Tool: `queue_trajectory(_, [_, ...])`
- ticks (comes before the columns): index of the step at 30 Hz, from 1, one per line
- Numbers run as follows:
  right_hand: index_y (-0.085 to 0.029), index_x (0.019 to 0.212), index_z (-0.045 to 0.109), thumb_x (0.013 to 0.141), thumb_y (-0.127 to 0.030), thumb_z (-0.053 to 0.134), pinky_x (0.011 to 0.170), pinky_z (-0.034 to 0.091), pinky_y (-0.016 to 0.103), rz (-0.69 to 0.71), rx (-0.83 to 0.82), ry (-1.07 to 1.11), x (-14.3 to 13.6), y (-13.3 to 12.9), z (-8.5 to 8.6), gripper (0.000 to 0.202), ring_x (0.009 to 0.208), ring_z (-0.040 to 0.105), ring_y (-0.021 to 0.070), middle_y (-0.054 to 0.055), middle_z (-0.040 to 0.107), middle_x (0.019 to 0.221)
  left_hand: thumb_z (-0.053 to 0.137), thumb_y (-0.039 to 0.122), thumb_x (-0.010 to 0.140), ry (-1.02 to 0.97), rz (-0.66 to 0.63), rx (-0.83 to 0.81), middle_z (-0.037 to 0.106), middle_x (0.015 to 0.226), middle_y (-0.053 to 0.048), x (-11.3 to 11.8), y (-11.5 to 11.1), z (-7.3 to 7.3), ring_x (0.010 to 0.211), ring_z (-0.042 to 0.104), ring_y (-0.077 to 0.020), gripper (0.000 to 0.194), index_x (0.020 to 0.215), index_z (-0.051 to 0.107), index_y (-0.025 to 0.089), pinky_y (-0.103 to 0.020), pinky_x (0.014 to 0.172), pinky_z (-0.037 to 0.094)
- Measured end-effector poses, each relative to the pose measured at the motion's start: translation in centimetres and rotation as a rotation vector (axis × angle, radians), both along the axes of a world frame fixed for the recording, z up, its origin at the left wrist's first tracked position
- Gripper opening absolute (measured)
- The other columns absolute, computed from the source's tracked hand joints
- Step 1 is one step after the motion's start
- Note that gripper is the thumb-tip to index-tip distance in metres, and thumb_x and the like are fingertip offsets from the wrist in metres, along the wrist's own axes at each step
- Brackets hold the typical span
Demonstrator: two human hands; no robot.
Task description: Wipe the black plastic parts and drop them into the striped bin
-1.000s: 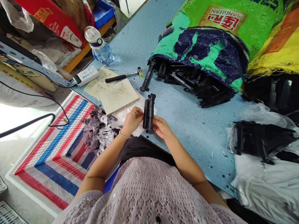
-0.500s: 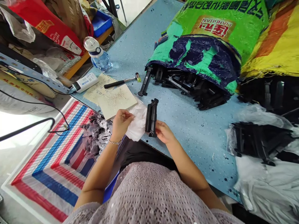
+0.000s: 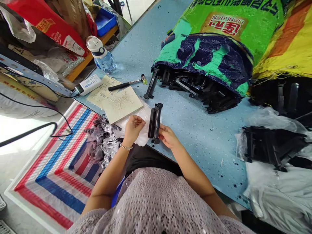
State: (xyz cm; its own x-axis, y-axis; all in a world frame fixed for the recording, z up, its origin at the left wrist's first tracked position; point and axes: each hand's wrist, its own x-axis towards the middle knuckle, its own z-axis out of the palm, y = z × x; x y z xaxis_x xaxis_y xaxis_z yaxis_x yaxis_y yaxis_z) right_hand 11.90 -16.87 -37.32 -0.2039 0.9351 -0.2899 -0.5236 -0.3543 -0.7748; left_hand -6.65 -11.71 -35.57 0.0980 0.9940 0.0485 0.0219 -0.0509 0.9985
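Observation:
My right hand [image 3: 168, 136] grips a long black plastic part [image 3: 155, 123] by its right side, near the lower end. The part stands nearly lengthwise away from me, over the table's near edge. Just to its left, my left hand [image 3: 133, 129] is closed in a pinch on a thin translucent plastic bag [image 3: 143, 139]. The bag lies crumpled beneath and between the two hands, partly behind the black part. The left fingertips are close to the part's left side; whether they touch it I cannot tell.
A beige block [image 3: 122, 105], a hammer [image 3: 126, 85] and a water bottle [image 3: 103, 57] are on the blue table [image 3: 192, 136]. More black parts [image 3: 195, 86] spill from a green sack [image 3: 219, 19]. Bagged pieces [image 3: 103, 139] lie in a striped container [image 3: 56, 185] at lower left.
My left hand has moved right, closer to the black part, with the bag bunching up. The part and my right hand have shifted slightly left.

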Motion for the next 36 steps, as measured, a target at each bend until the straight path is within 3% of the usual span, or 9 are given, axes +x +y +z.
queue_trajectory(4, [-0.021,0.082,0.075,0.066,-0.042,0.09,0.06,0.054,0.024,0.003,-0.027,0.016,0.4,0.1,-0.1,0.03,0.062,0.062,0.0123,-0.002,0.071,0.073,0.058,0.017,0.084,0.246,0.091,0.312,0.068,0.092,-0.004,-1.9,0.1,0.7,0.087,0.066,-0.0168,0.009,0.092,0.063,0.02,-0.032,0.081,0.054])
queue_trajectory(8, [-0.02,0.077,0.073,0.066,-0.045,0.089,0.061,0.055,0.027,0.017,-0.015,0.003,0.4,-0.1,0.2,0.031,0.062,0.062,0.0139,-0.001,0.069,0.07,0.048,0.009,0.086,0.724,-0.083,0.57,0.071,0.11,-0.01,-2.5,0.3,1.8,0.104,0.065,-0.0242,0.029,0.093,0.074,0.02,-0.042,0.096,0.052])
queue_trajectory(10, [-0.02,0.076,0.073,0.068,-0.045,0.088,0.062,0.055,0.027,0.011,-0.005,-0.002,0.5,-0.4,0.2,0.03,0.063,0.062,0.0138,-0.001,0.069,0.071,0.05,0.011,0.087,0.814,-0.005,0.578,0.073,0.11,-0.011,-2.5,0.6,2.3,0.1,0.067,-0.0241,0.027,0.098,0.074,0.018,-0.041,0.095,0.053])
queue_trajectory(13, [-0.02,0.082,0.075,0.071,-0.043,0.086,0.064,0.055,0.026,-0.003,-0.014,-0.027,1.2,-1.2,0.0,0.029,0.066,0.063,0.0136,0.0,0.071,0.076,0.055,0.018,0.09,0.778,0.132,0.52,0.074,0.103,-0.009,-2.4,1.0,2.8,0.09,0.069,-0.02,0.02,0.097,0.074,0.017,-0.034,0.089,0.055])
queue_trajectory(17, [-0.023,0.093,0.076,0.074,-0.04,0.085,0.068,0.055,0.024,-0.084,-0.01,-0.12,2.7,-3.7,0.4,0.027,0.075,0.066,0.0134,0.0,0.073,0.087,0.05,0.01,0.087,0.719,-0.057,0.51,0.073,0.113,-0.008,-2.0,0.6,2.9,0.102,0.069,-0.0195,0.031,0.105,0.074,0.017,-0.033,0.093,0.055])
queue_trajectory(24, [-0.018,0.092,0.075,0.077,-0.047,0.082,0.054,0.051,0.024,0.298,-0.105,-0.046,3.1,-7.1,2.5,0.034,0.057,0.063,0.0132,0.001,0.071,0.073,0.061,0.015,0.086,0.63,-0.038,0.429,0.071,0.093,-0.004,-1.0,-0.1,1.8,0.073,0.063,-0.0136,0.014,0.094,0.072,0.018,-0.028,0.07,0.056])
queue_trajectory(28, [-0.017,0.085,0.074,0.071,-0.053,0.083,0.045,0.047,0.022,0.328,-0.208,0.055,1.7,-6.0,1.6,0.04,0.053,0.061,0.0126,0.003,0.071,0.072,0.048,0.004,0.089,0.664,-0.167,0.565,0.067,0.128,-0.012,-1.8,-0.5,1.3,0.107,0.069,-0.0189,0.043,0.125,0.066,0.017,-0.035,0.091,0.061])
queue_trajectory(31, [-0.017,0.089,0.07,0.066,-0.054,0.085,0.046,0.047,0.024,0.245,-0.234,0.018,1.0,-4.7,0.5,0.046,0.057,0.064,0.0152,0.006,0.072,0.077,0.042,0.003,0.093,0.691,-0.293,0.692,0.054,0.149,-0.016,-2.2,-2.4,1.1,0.136,0.057,-0.0234,0.058,0.149,0.048,0.018,-0.042,0.111,0.054])
queue_trajectory(36, [-0.025,0.117,0.06,0.064,-0.042,0.087,0.053,0.046,0.024,-0.102,-0.038,-0.231,0.5,-3.7,-0.2,0.062,0.057,0.056,0.0131,-0.006,0.065,0.069,0.039,-0.001,0.092,0.647,-0.559,0.81,0.048,0.155,-0.015,-0.2,-7.2,0.9,0.144,0.049,-0.0214,0.079,0.164,0.019,0.024,-0.038,0.117,0.049])
